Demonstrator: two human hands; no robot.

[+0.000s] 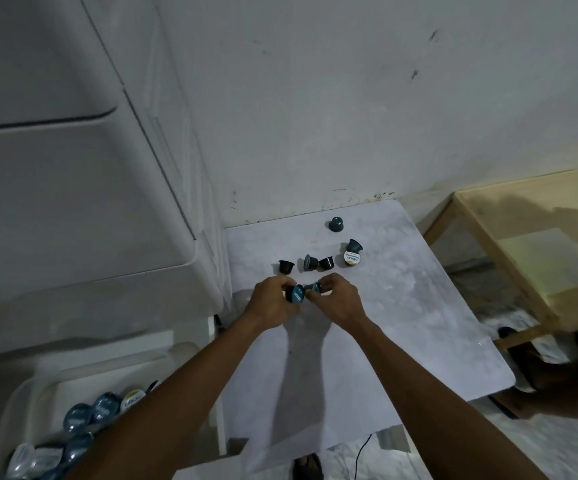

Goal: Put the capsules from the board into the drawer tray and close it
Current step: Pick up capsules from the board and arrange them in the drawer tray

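Several dark coffee capsules lie on the white board [384, 323]: one far back [336, 224], one with a yellow-white lid [352, 256], a pair side by side [318, 263] and one at the left [286, 267]. My left hand [272, 304] grips a capsule with a blue lid [295, 294]. My right hand [339, 299] pinches another blue capsule [313, 288] right beside it. The open drawer tray [34, 393] at the lower left holds several blue-lidded capsules [90, 414], partly hidden by my left forearm.
A white plastic drawer cabinet [73, 202] stands to the left of the board, against the wall. A pale wooden frame table [522, 254] is at the right. A black cable [362, 448] hangs below the board's near edge.
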